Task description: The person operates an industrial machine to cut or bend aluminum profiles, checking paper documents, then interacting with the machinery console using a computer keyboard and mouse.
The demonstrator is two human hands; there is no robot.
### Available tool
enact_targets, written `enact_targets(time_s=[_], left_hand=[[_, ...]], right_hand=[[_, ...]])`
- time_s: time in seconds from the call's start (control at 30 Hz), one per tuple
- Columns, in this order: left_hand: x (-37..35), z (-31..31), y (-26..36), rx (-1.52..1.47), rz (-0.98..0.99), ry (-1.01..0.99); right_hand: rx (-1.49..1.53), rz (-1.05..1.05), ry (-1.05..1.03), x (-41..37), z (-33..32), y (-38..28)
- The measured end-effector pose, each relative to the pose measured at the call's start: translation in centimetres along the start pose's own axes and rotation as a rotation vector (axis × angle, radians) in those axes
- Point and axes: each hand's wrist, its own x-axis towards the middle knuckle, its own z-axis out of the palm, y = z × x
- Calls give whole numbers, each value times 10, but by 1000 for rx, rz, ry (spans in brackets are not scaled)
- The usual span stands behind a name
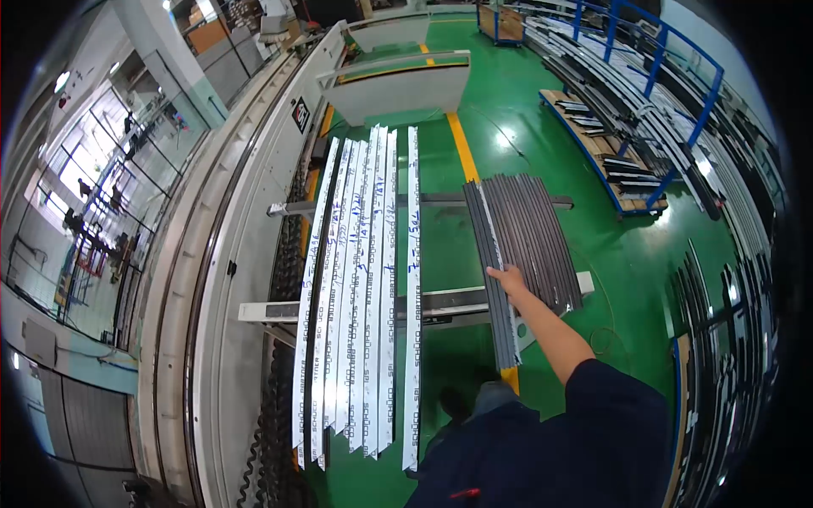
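- The machine (246, 254) is stretching along at nine o'clock.
- White bars (364, 296) are lying at the centre across two supports (449, 300).
- Dark bars (529, 237) are lying at three o'clock from them.
- The right hand (508, 278) is touching the dark bars' left edge; its fingers' grip cannot be told.

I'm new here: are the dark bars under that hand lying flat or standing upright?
Lying flat. The dark profiles rest side by side across two horizontal support arms, the right hand touching them.

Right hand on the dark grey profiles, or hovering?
Touching. Head view: the right hand rests on the leftmost strips of the dark grey profiles, with no gap showing between them.
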Motion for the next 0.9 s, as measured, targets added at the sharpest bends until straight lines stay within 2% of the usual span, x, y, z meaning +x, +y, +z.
enact_targets(time_s=[0.17, 0.27, 0.37, 0.5, 0.57, 0.6, 0.7, 0.73, 0.83, 0.9], left_hand=[[-7, 27, -1, -51, -69, 88], [-25, 52, -12, -93, -153, 143], [-46, 77, -18, -122, -223, 196], [-68, 111, -20, -141, -277, 244], [-75, 125, -17, -145, -285, 259], [-77, 132, -11, -155, -284, 264], [-80, 150, -5, -180, -278, 285], [-82, 156, -5, -188, -277, 291], [-89, 170, -7, -201, -279, 310], [-95, 177, -10, -204, -287, 315]], right_hand=[[145, 159, -39, 90, 31, 14], [124, 194, -16, 140, 36, 32], [140, 315, -58, 167, 33, 33], [112, 323, -11, 183, 29, 46], [-171, 270, 66, 191, 23, 54], [-312, 237, 99, 194, 22, 56], [-787, -266, 200, 172, 40, 39], [-834, -482, 84, 164, 46, 15], [-1136, -914, -93, 162, 83, -27], [-1455, -769, -505, 181, 95, -34]])
